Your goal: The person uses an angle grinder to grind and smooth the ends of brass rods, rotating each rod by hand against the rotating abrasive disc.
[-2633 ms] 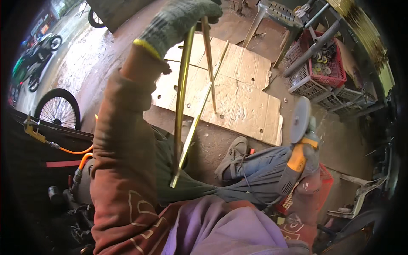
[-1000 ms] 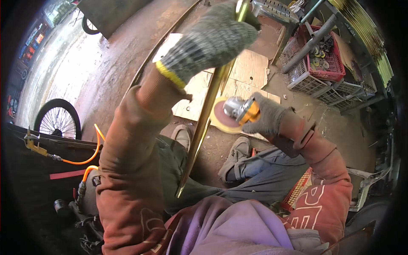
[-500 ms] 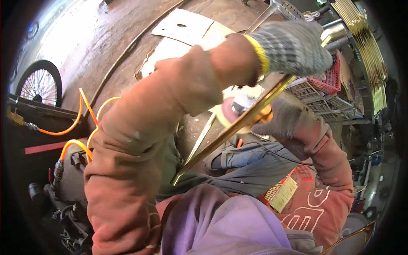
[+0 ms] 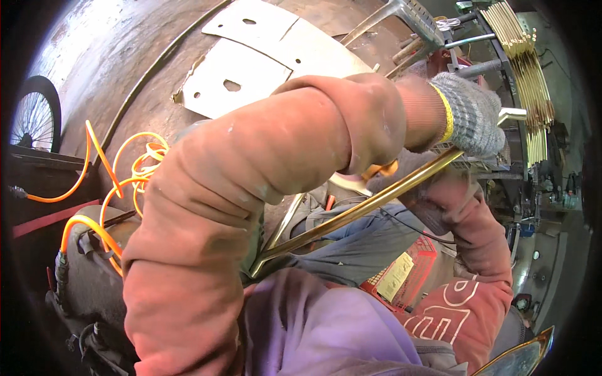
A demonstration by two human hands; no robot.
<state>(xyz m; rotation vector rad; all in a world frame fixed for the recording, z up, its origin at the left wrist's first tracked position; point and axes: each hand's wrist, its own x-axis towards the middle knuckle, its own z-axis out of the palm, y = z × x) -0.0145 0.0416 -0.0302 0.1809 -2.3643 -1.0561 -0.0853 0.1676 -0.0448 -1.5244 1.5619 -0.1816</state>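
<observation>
1. Risk: the bent pipe [image 4: 364, 205], held near one end, might turn in the fist and knock the grinder [image 4: 387, 168], whose disc [image 4: 351, 184] sits near the left sleeve [image 4: 301, 138].
2. Left hand [image 4: 475, 116]: closed round the pipe, above and right of the red basket [image 4: 426, 264].
3. Pipe: slopes from that fist to a bend left of the basket, most of its length below the grip.
4. Right hand [image 4: 399, 178]: seems wrapped round the grinder, above the basket; much is hidden.
</observation>
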